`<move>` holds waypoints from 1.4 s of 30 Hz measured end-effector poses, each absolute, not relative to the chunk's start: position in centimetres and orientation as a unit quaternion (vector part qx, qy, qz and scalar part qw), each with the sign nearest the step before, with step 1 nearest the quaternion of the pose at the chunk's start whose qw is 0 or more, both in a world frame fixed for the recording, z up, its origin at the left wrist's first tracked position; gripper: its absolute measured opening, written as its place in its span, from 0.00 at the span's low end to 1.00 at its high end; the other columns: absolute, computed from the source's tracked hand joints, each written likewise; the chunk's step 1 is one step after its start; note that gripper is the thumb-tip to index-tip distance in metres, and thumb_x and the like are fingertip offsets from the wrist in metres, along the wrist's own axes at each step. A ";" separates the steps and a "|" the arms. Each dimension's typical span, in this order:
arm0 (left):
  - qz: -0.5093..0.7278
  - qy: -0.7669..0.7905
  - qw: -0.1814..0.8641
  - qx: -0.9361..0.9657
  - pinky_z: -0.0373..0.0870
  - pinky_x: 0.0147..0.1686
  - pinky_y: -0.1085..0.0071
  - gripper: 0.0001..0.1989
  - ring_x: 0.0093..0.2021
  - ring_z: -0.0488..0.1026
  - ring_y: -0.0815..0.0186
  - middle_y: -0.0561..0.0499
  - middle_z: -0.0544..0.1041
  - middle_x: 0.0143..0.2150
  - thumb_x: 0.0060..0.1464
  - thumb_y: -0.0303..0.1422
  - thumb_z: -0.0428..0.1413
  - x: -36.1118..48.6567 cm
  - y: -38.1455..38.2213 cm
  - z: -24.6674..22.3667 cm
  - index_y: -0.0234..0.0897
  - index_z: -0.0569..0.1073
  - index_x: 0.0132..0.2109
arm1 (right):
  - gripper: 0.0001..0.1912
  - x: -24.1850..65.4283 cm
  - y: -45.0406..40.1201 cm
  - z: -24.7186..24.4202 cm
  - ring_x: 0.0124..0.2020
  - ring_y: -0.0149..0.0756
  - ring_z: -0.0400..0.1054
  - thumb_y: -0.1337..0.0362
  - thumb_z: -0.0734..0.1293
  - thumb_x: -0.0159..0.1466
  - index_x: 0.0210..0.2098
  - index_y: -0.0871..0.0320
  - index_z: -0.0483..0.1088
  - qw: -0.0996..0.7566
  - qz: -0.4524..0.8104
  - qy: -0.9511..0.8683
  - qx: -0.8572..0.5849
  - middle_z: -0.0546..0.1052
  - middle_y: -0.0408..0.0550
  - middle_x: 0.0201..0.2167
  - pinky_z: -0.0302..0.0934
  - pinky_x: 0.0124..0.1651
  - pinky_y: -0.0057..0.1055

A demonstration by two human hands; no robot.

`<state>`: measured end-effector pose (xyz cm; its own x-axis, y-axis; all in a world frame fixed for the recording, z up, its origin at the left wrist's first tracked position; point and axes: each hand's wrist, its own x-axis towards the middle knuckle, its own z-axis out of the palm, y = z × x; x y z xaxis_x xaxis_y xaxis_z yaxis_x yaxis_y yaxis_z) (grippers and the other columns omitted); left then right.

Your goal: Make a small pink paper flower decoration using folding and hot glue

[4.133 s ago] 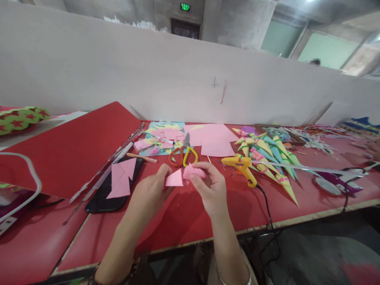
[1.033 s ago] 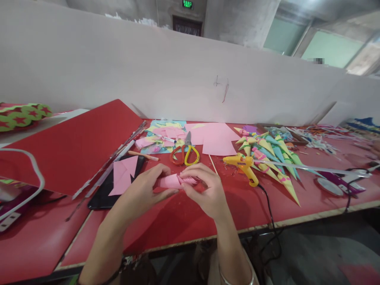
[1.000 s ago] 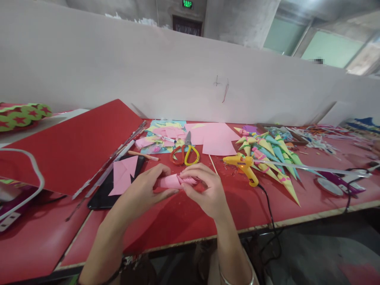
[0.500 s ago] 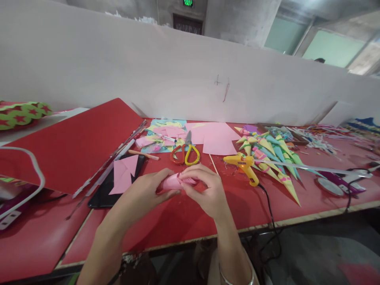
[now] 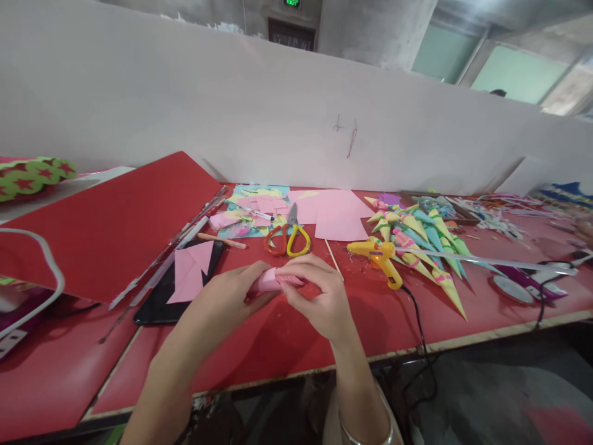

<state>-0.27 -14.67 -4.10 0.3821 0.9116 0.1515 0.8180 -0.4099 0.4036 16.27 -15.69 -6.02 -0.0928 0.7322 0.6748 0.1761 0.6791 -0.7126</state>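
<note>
The person's left hand (image 5: 236, 285) and right hand (image 5: 322, 287) meet over the front part of the red-surfaced table (image 5: 259, 355), with a small piece of folded or rolled pink paper (image 5: 265, 282) between them. The left fingers curl around its left end; the right fingers and thumb grasp the other end, where layered edges show. Much of the piece is covered, so its full shape cannot be told.

The step in hand looks like shaping by hand, the two ends being pressed or fitted together. The next move seems to call for a firm but light grip on both ends, keeping the layers lined up without crushing the paper.

Just beyond the hands lie the metal scissors with one orange-red and one yellow handle (image 5: 292, 221), and a thin pale wooden stick (image 5: 333, 259). To the right, the yellow glue gun with a black cord (image 5: 377, 252) lies near a pile of yellow, blue and green paper cones (image 5: 419, 232). To the left, a notched flat piece of pink paper (image 5: 189, 277) rests on a flat black slab (image 5: 152, 303).
</note>
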 end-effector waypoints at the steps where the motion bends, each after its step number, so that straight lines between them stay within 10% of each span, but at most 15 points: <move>1: 0.177 0.528 0.117 0.822 0.54 0.21 0.75 0.09 0.24 0.68 0.67 0.54 0.73 0.27 0.53 0.38 0.49 -0.3 -14.7 -4.1 0.39 0.63 0.30 | 0.08 16.3 -15.7 -6.0 0.36 0.32 0.69 0.71 0.64 0.58 0.34 0.54 0.73 0.592 0.234 -0.700 -0.324 0.74 0.44 0.33 0.65 0.40 0.30; 42: 0.182 0.523 -0.052 0.831 0.62 0.24 0.71 0.15 0.33 0.76 0.58 0.44 0.79 0.39 0.55 0.33 0.44 1.2 -15.0 -4.5 0.37 0.67 0.48 | 0.04 16.5 -15.4 -6.2 0.35 0.34 0.69 0.68 0.65 0.57 0.32 0.56 0.72 0.611 0.290 -0.653 -0.341 0.74 0.46 0.32 0.64 0.38 0.30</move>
<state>1.21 -14.95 -4.50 0.3871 0.8503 0.3566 0.8880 -0.4479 0.1042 16.47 -15.43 -6.21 -0.0209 0.7993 0.6005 0.0911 0.5997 -0.7950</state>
